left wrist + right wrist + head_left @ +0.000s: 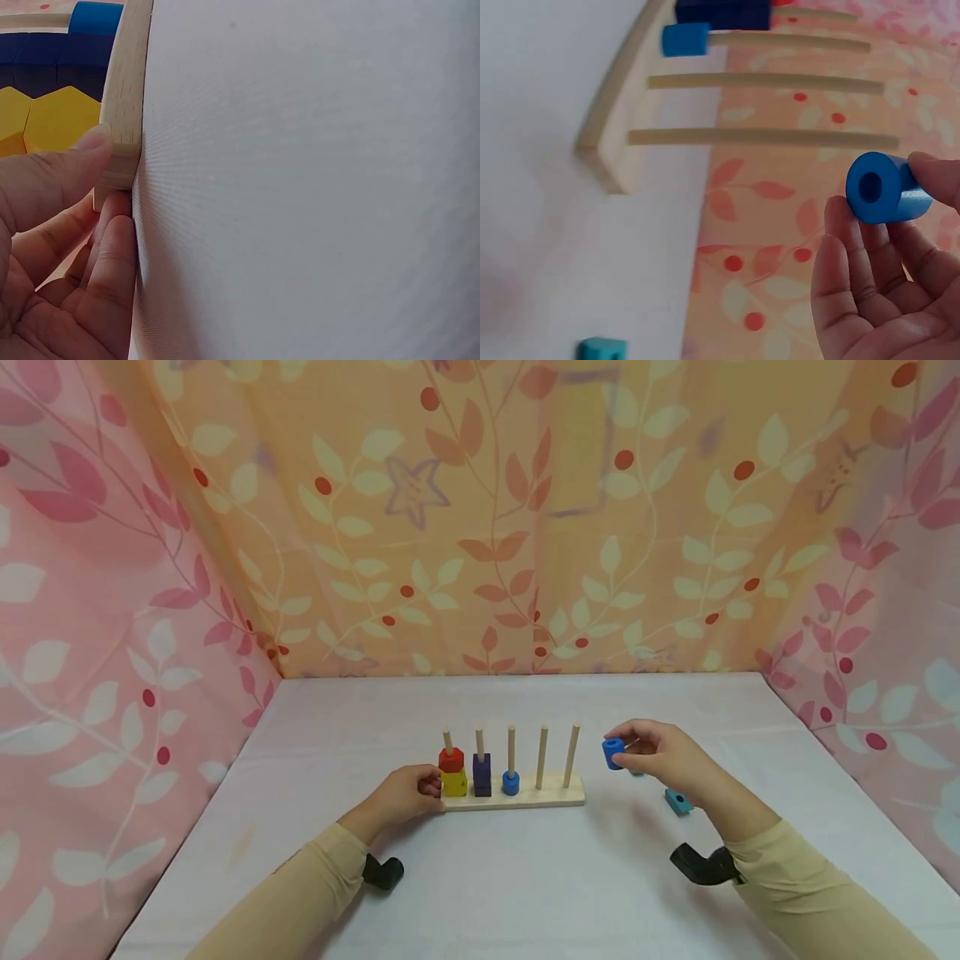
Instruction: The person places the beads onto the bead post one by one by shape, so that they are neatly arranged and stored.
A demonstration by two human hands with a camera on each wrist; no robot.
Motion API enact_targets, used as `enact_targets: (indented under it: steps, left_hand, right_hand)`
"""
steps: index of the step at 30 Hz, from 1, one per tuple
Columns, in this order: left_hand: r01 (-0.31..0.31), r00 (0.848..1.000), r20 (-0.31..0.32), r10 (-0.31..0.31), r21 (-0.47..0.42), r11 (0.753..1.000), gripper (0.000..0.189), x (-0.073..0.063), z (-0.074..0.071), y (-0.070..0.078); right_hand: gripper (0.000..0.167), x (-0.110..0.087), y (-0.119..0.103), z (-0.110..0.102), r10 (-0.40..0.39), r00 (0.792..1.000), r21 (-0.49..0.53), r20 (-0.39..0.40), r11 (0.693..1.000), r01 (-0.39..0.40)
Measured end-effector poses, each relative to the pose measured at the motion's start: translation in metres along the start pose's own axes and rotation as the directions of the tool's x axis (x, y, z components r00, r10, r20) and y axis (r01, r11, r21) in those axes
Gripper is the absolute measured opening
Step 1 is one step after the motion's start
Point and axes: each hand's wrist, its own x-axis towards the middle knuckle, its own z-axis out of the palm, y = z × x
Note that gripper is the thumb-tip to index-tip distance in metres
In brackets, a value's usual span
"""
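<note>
My right hand (663, 752) pinches a blue cylinder (885, 187) with a hole through it, between thumb and fingers. It is in the air to the right of a wooden peg stand (558, 791). With thumb and fingertips, my left hand (408, 793) grips the left end of the stand's base (124, 112). Five upright pegs rise from it. The leftmost peg bears yellow blocks (455, 783) with a red block (452, 760) on top. Dark blue blocks (482, 775) fill the second peg. One blue cylinder (511, 783) sits low on the third, and the two right pegs are bare.
A teal block (678, 801) lies on the white tabletop (525, 877) below my right wrist. Another teal piece (637, 772) is mostly hidden behind my right fingers. Patterned cloth (495, 527) hangs behind the table and along both sides.
</note>
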Motion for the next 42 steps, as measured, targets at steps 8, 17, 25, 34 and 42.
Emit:
enact_targets:
  steps: [8, 17, 25, 34, 42]
  left_hand:
    - [0.000, 1.000, 0.005, 0.000, -0.003, 1.000, 0.040, -0.001, -0.001, 0.001]
    - [-0.012, 1.000, -0.003, 0.012, -0.002, 1.000, 0.037, 0.000, -0.001, 0.001]
    - [-0.006, 1.000, -0.006, 0.005, -0.007, 1.000, 0.035, -0.002, -0.002, 0.005]
    - [-0.003, 1.000, -0.001, 0.003, -0.025, 1.000, 0.036, -0.003, -0.003, 0.006]
    - [-0.010, 1.000, 0.007, 0.010, -0.022, 1.000, 0.037, -0.004, -0.004, 0.007]
  right_hand:
    - [0.035, 0.012, -0.029, 0.003, -0.172, 0.985, 0.131, -0.006, 0.976, 0.171]
    - [0.030, 0.025, -0.053, 0.023, -0.292, 0.956, 0.233, 0.018, 0.931, 0.280]
    - [0.027, 0.038, -0.065, 0.049, -0.344, 0.939, 0.288, 0.014, 0.901, 0.325]
    - [0.028, 0.046, -0.067, 0.070, -0.327, 0.942, 0.273, -0.068, 0.902, 0.333]
    - [0.029, 0.054, -0.066, 0.077, -0.301, 0.950, 0.217, -0.078, 0.925, 0.311]
